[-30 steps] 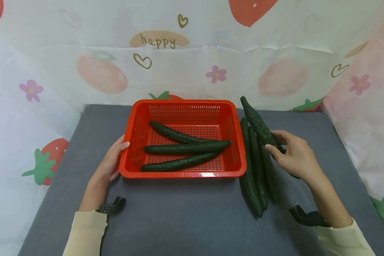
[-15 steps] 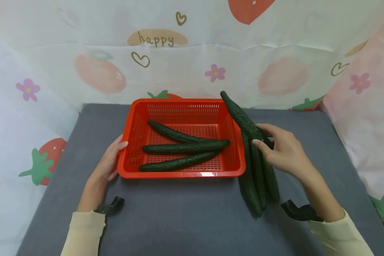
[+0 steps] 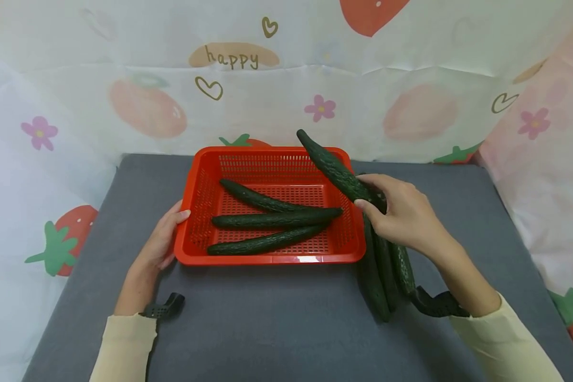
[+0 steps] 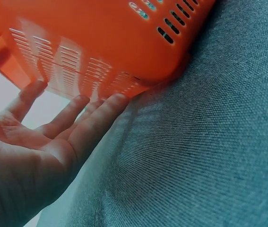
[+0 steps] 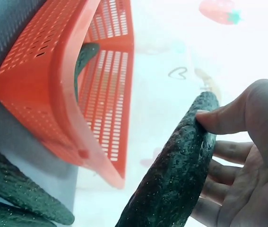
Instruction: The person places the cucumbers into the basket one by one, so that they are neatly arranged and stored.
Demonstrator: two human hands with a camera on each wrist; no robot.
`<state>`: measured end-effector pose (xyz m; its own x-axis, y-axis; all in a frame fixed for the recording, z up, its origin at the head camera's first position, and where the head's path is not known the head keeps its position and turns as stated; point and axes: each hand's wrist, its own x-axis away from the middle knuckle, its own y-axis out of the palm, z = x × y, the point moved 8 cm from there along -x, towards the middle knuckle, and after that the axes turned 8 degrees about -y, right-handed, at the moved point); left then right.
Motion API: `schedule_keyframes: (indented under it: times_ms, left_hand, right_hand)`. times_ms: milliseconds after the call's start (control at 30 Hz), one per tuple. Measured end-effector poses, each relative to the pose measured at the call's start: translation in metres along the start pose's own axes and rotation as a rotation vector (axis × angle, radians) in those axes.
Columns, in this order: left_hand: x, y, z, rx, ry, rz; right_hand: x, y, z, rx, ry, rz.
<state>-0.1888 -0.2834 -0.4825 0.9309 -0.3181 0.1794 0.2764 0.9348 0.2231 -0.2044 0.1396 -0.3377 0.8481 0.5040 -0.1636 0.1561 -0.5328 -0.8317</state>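
My right hand [image 3: 406, 215] pinches a dark green cucumber [image 3: 328, 163] near its lower end, thumb on one side and fingers on the other. The cucumber slants up and left, overlapping the right back corner of a red plastic basket [image 3: 272, 260] in the head view. In the right wrist view the held cucumber [image 5: 171, 170] hangs beside and above the basket's rim [image 5: 65, 90]. My left hand [image 3: 164, 236] grips the basket's left side, its thumb over the rim; fingertips [image 4: 117, 100] touch the slotted outer wall. Three cucumbers [image 3: 277, 218] lie inside the basket.
Several more cucumbers [image 3: 374, 286] lie side by side on the grey tablecloth [image 3: 267, 323], just right of the basket and partly under my right hand in the head view. A white printed curtain [image 3: 286, 106] hangs behind the table and along its sides.
My right hand has carried the cucumber leftward, from above the cucumbers on the table to over the basket's right edge. The left hand keeps its hold on the basket.
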Motion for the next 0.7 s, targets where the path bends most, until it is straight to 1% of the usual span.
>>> schedule_keyframes:
  times_ms: [200, 267, 467, 700]
  left_hand:
    - [-0.002, 0.004, 0.000, -0.020, 0.006, -0.008]
    - [0.001, 0.002, 0.001, -0.026, 0.003, -0.007]
    - [0.001, 0.003, 0.002, -0.025, -0.002, -0.007]
    - [0.002, 0.002, 0.000, -0.017, 0.002, -0.016]
  right_hand:
    - [-0.009, 0.000, -0.009, 0.011, -0.049, -0.025]
    - [-0.011, 0.003, -0.013, 0.013, -0.064, -0.033]
    - [-0.021, 0.008, -0.029, 0.021, -0.107, -0.068]
    - [-0.032, 0.021, -0.045, 0.028, -0.161, -0.109]
